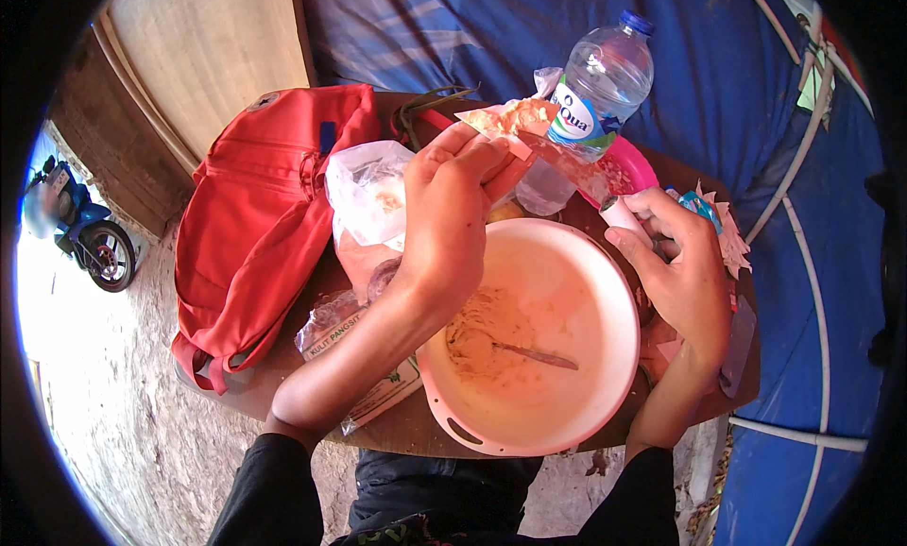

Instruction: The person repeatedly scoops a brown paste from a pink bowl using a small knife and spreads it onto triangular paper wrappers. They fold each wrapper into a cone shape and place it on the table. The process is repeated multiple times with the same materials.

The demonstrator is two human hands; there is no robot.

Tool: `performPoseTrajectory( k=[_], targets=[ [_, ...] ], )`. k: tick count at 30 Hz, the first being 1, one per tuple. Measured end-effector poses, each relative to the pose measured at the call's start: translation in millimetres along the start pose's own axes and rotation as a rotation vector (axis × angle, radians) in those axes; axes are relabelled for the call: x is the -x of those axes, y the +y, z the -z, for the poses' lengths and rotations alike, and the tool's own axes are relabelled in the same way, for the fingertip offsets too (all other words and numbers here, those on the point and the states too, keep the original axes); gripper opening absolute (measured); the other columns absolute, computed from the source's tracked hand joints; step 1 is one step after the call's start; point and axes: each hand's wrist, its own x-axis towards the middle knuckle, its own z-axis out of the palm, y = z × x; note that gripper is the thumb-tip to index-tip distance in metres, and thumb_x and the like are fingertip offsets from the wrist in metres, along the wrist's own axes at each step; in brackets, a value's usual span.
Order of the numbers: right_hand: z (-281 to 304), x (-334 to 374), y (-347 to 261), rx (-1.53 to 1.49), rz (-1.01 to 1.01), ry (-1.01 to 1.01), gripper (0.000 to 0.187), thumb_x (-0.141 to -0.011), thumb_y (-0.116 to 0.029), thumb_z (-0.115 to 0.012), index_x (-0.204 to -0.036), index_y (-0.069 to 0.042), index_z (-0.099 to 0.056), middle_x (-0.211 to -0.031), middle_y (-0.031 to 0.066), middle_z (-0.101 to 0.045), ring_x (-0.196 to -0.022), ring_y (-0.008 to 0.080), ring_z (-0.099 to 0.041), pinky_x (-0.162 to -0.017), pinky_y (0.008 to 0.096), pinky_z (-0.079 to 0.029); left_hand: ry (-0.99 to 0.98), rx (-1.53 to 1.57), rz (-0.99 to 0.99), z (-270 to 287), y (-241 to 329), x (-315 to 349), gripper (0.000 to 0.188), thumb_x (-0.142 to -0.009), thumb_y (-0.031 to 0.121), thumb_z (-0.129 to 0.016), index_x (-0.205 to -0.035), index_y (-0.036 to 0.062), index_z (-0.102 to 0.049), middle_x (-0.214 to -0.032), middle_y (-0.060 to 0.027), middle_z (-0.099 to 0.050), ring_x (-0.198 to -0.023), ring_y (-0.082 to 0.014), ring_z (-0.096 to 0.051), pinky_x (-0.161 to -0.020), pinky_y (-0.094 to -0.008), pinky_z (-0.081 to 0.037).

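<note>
My left hand (453, 201) is raised over the basin's far left edge, its fingers pinched at a thin pale sheet (518, 117) with an orange-cream smear. Whether the sheet is a wrapper is hard to tell. In my right hand (675, 263) is a knife (578, 168), gripped by its pale handle, the blade slanting up and left toward my left fingertips. Below both hands stands a large pale basin (590, 357). A beige paste (472, 333) lies on its left side, and a spoon (534, 356) rests in the paste.
Beyond the basin are a clear bottle (614, 74) with a blue cap and a pink bowl (640, 163) with red bits. Left lie a plastic bag (364, 201), a flat package (387, 395) and a red backpack (260, 234). A blue tarp (699, 93) borders the table (387, 440).
</note>
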Motion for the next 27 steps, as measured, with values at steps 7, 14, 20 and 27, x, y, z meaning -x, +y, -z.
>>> performPoseTrajectory(
  k=[7, 14, 20, 27],
  targets=[
    [6.2, 2.3, 2.3, 0.054, -0.033, -0.077, 0.022, -0.084, -0.004, -0.072, -0.103, 0.001, -0.063, -0.093, 0.0069, -0.068, -0.076, 0.0107, -0.064, -0.064, 0.0253, -0.051, -0.003, -0.016, -0.001, 3.0, -0.6, -2.7, 0.008, -0.092, 0.000, -0.051, -0.092, -0.0041, -0.057, -0.099, -0.0112, -0.062, -0.099, -0.0162, -0.063, -0.099, -0.0297, -0.050],
    [57.0, 12.5, 0.3, -0.180, -0.231, -0.169, 0.021, -0.089, -0.009, -0.067, -0.105, 0.004, -0.064, -0.085, 0.0047, -0.067, -0.070, 0.0067, -0.059, -0.061, 0.0222, -0.048, -0.077, -0.125, -0.148, 7.1, 10.6, -10.5, 0.016, -0.092, 0.001, -0.051, -0.102, -0.0054, -0.061, -0.102, -0.0102, -0.066, -0.101, -0.0160, -0.064, -0.097, -0.0284, -0.049],
    [82.7, 44.6, 52.1, 0.044, -0.610, -0.297, 0.020, -0.089, -0.018, -0.068, -0.099, 0.000, -0.069, -0.081, 0.0052, -0.068, -0.066, 0.0094, -0.063, -0.055, 0.0258, -0.048, -0.202, -0.191, -0.072, 4.1, 10.9, -9.2, 0.025, -0.095, 0.003, -0.047, -0.113, -0.0076, -0.060, -0.112, -0.0125, -0.066, -0.106, -0.0179, -0.064, -0.101, -0.0304, -0.048],
    [-8.6, 62.7, 129.1, 0.384, -0.519, -0.171, 0.029, -0.082, -0.023, -0.074, -0.084, 0.005, -0.068, -0.072, 0.0171, -0.068, -0.066, 0.0222, -0.066, -0.062, 0.0362, -0.050, -0.233, -0.221, 0.123, -3.6, 3.4, -4.8, 0.018, -0.092, 0.002, -0.054, -0.108, -0.0032, -0.061, -0.107, -0.0092, -0.068, -0.099, -0.0151, -0.066, -0.092, -0.0275, -0.052]
  ],
)
